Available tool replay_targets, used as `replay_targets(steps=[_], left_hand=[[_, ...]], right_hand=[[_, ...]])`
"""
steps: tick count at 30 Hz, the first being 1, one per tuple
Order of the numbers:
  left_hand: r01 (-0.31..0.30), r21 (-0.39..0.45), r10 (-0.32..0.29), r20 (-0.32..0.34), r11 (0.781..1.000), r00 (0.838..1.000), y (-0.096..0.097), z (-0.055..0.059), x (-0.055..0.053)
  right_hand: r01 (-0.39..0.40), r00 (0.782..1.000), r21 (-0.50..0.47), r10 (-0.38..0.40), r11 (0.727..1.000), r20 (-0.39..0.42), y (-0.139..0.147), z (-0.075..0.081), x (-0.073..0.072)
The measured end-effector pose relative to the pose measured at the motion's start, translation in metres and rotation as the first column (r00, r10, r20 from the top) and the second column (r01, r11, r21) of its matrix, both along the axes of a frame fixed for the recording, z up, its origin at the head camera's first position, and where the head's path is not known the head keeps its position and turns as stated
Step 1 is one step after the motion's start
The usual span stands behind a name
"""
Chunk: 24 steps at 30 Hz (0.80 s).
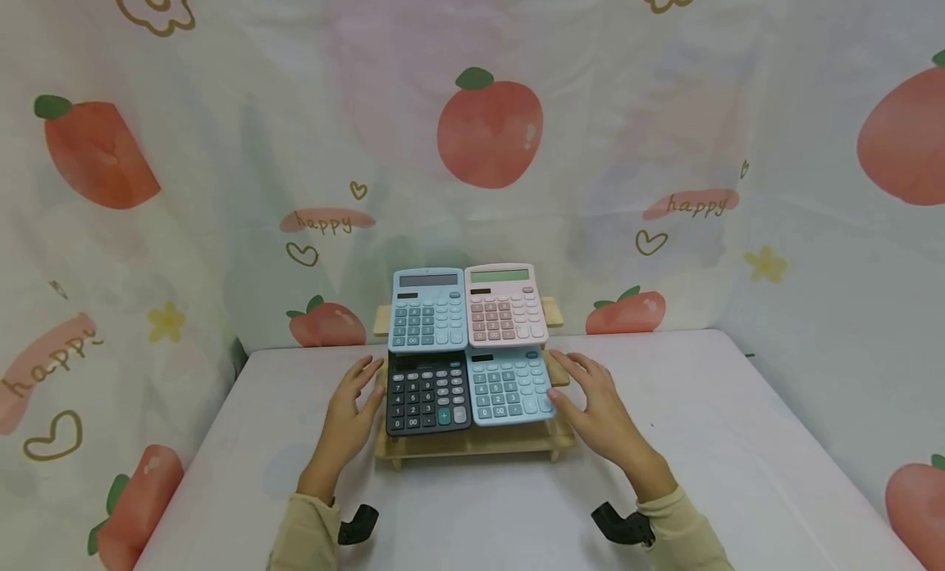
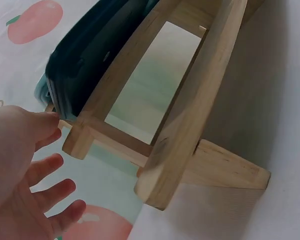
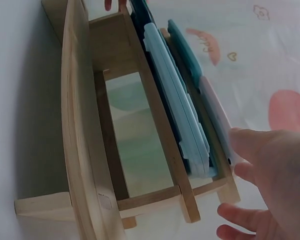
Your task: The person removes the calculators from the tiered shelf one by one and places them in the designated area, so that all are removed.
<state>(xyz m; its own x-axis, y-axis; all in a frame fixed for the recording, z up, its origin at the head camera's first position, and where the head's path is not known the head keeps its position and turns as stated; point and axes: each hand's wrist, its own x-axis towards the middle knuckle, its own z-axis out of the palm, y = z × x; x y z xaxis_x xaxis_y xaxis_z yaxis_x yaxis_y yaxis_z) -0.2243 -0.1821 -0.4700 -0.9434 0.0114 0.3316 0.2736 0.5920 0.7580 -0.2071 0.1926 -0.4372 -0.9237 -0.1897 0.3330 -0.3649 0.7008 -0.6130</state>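
Four-button-block desk calculators lean in two rows on a wooden rack [image 1: 472,446]. In the upper row, a blue calculator [image 1: 429,310] stands left of a pink calculator [image 1: 506,305]. Below them are a black calculator [image 1: 428,395] on the left and a second blue calculator [image 1: 511,386] on the right, their top parts hidden. My left hand [image 1: 345,419] is beside the black calculator, fingers spread, with the thumb tip right at its edge in the left wrist view. On the other side, my right hand [image 1: 601,411] is open, its thumb tip at the lower blue calculator's right edge.
The rack stands on a white table [image 1: 472,522] close to its back edge. Behind hangs a pale cloth backdrop [image 1: 576,128] with printed fruit, which also covers both sides. Black bands with stubs [image 1: 358,525] are worn at both wrists.
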Motion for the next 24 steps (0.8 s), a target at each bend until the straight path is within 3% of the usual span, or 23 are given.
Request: replay_targets(steps=[14,24], left_hand=[[0.002,0.017,-0.001,-0.039,1.000,0.999,0.0048,-0.0060,-0.0014],[0.002,0.031,-0.001,-0.034,1.000,0.999,0.0068,-0.0095,-0.0023]], right_hand=[[-0.035,0.999,-0.068,0.033,0.997,-0.023,-0.0036,-0.0049,0.0002],[-0.057,0.991,-0.188,0.078,0.980,0.110,-0.0035,-0.0099,-0.0028]])
